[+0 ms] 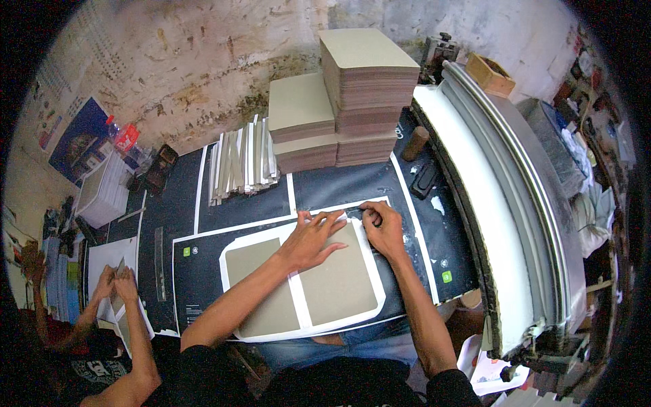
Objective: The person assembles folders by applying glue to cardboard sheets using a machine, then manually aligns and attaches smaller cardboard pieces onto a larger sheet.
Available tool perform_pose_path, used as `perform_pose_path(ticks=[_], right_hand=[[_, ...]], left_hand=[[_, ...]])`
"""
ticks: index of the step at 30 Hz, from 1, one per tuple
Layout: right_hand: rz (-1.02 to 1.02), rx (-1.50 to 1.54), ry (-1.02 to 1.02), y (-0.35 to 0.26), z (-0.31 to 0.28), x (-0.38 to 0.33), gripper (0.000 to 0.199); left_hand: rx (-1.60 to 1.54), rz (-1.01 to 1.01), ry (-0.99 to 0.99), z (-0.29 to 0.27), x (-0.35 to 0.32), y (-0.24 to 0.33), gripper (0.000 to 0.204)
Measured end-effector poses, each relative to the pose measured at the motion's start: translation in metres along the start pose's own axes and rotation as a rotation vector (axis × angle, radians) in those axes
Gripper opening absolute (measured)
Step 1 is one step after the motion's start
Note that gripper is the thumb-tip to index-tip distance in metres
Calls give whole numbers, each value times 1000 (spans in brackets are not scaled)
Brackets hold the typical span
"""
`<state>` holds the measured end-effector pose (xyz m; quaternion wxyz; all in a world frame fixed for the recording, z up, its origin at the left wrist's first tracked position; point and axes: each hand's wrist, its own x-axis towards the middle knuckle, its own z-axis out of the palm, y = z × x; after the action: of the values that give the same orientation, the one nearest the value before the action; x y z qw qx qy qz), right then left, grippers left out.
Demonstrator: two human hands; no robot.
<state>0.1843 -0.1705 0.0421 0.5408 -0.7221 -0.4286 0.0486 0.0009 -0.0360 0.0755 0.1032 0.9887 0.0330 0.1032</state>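
The two grey-brown boards [305, 281] under the left hand [312, 237] and right hand [383, 227] look like matt, slightly fibrous cardboard, and they lie on a smooth white paper sheet [369, 254] with a dull finish. The table top [339, 186] is covered in a dark, smooth sheet with a faint sheen, while the tall stacks of boards [352, 95] show the same matt cardboard with rough, layered edges. The wall [203, 61] behind is rough, flaking plaster, and the narrow strips [241, 166] look like plain matt card.
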Motion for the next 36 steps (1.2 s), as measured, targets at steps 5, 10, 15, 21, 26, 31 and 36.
perform_pose_path(ticks=[5,10,15,21,26,31,36], right_hand=[[-35,32,40,1,-2,-2,17],[-11,62,147,4,-3,-1,16],[-28,-16,12,6,-4,-4,19],[-17,-14,-137,-3,-10,0,26],[-34,-35,-110,-3,-11,-2,23],[-33,-45,-137,-2,-9,0,19],[-39,-58,-129,-5,-7,0,18]], left_hand=[[-35,-43,-30,1,5,-2,57],[-301,-80,148,-6,42,2,58],[-333,-43,-31,-8,64,-1,60],[-298,22,-11,-10,68,-5,59],[-336,-22,-29,-4,64,-13,65],[-398,-8,64,-1,59,-10,61],[-439,-38,26,8,56,-21,67]])
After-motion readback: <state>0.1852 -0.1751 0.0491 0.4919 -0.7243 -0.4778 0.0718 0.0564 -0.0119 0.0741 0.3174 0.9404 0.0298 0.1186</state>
